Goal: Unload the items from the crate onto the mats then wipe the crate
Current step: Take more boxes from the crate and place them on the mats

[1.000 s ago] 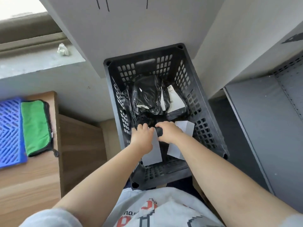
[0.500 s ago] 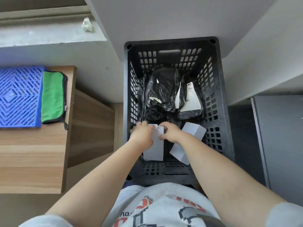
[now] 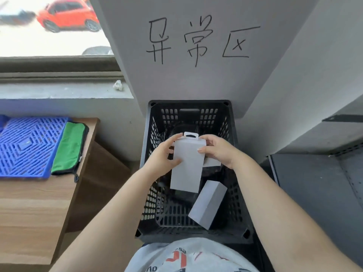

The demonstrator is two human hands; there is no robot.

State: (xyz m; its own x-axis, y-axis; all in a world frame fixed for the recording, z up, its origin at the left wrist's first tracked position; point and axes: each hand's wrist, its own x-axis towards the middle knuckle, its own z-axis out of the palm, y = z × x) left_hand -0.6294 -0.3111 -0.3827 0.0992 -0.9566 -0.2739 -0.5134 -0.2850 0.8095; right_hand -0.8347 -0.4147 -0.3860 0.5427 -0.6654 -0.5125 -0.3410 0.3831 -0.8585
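I see my left hand and my right hand both gripping one tall white cardboard box with a hang tab at its top. The left hand has its thumb on the front of the box and its fingers curled round the left edge. The right hand pinches the top right corner. The box is upright, up in the air over the middle of the black plastic crate with holes in its walls.

Down in the crate, near me and to the right, a second white box lies tilted. Behind the held box there are dark things in the crate, but my hands and the box hide them, so I cannot tell what they are.

The held box is plain and smooth, with no print that I can see.

To the left is a brown wooden table. On its far part lie a blue plastic grid mat and, touching its right side, a green folded cloth. Far ahead is a grey wall with black writing. Far left, a window shows a red car.
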